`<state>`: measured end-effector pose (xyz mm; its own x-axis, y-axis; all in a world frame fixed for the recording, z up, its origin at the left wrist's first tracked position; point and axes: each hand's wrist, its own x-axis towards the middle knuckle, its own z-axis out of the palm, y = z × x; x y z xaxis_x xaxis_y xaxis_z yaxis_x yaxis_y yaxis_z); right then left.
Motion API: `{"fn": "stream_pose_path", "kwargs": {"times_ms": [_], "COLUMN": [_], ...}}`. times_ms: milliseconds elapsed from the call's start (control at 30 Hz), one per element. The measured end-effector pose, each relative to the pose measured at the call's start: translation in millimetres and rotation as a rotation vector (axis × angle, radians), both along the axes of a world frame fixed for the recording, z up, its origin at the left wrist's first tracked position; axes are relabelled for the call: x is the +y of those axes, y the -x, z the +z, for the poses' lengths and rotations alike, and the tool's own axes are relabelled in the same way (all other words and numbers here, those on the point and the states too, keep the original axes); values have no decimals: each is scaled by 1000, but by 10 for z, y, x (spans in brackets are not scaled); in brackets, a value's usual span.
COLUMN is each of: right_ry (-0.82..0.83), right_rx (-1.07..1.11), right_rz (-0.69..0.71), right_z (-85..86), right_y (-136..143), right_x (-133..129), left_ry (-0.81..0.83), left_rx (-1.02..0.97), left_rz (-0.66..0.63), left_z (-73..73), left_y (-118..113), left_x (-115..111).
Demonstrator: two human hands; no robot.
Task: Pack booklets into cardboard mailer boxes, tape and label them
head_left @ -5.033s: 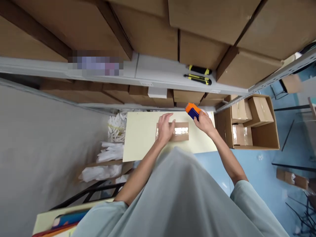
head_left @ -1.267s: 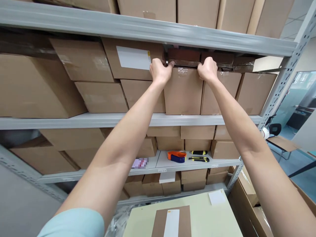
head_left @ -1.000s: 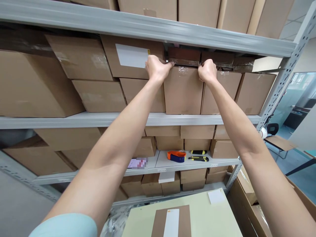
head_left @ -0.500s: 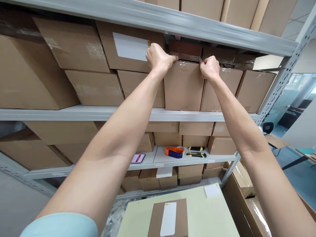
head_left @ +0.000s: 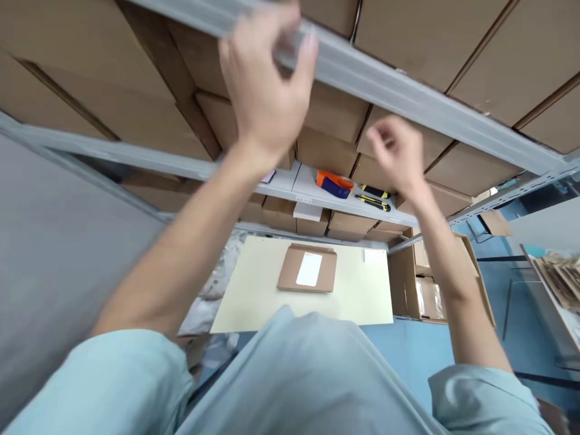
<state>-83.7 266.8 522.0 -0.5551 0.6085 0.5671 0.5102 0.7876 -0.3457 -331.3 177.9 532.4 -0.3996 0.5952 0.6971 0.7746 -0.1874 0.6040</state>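
My left hand [head_left: 267, 81] is raised in front of the grey shelf beam [head_left: 362, 72], thumb and fingers apart, with nothing visible in it. Whether it touches the beam I cannot tell. Lower and to the right, my right hand [head_left: 401, 151] hangs before the cardboard boxes [head_left: 335, 115] on the shelf. Its fingers are loosely curled with a gap to the thumb, blurred by motion, and hold nothing visible. A flat cardboard box [head_left: 290, 272] with a white label [head_left: 309, 269] lies on the pale yellow tabletop [head_left: 357, 296] below.
On the middle shelf lie an orange and dark blue ring-shaped item [head_left: 334, 184] and black-and-yellow utility knives [head_left: 374, 202]. A small white card [head_left: 374, 256] is at the tabletop's right corner. An open carton [head_left: 403, 278] stands right of it, and plastic bags [head_left: 222, 266] lie to the left.
Both hands have come away from the upper-shelf box they were gripping, and their fingers have loosened. The view has tipped downward, bringing my shirt and more of the tabletop into sight.
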Motion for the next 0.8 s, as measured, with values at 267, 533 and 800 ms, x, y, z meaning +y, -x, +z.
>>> {"fn": "stream_pose_path", "kwargs": {"times_ms": [267,533,800], "right_ry": [195,215,911], "right_rx": [-571,-481,49], "right_rz": [-267,-320,-50], "right_z": [-2312,-2629,-3261], "right_y": [625,598,249], "right_x": [489,370,-1965], "left_ry": [214,372,418], "left_rx": [-479,-659,-832], "left_rz": [-113,-123,-218], "left_z": [-3392,-3801,-3716], "left_y": [-589,-574,-608], "left_x": [-1385,-2303,-2647]}}
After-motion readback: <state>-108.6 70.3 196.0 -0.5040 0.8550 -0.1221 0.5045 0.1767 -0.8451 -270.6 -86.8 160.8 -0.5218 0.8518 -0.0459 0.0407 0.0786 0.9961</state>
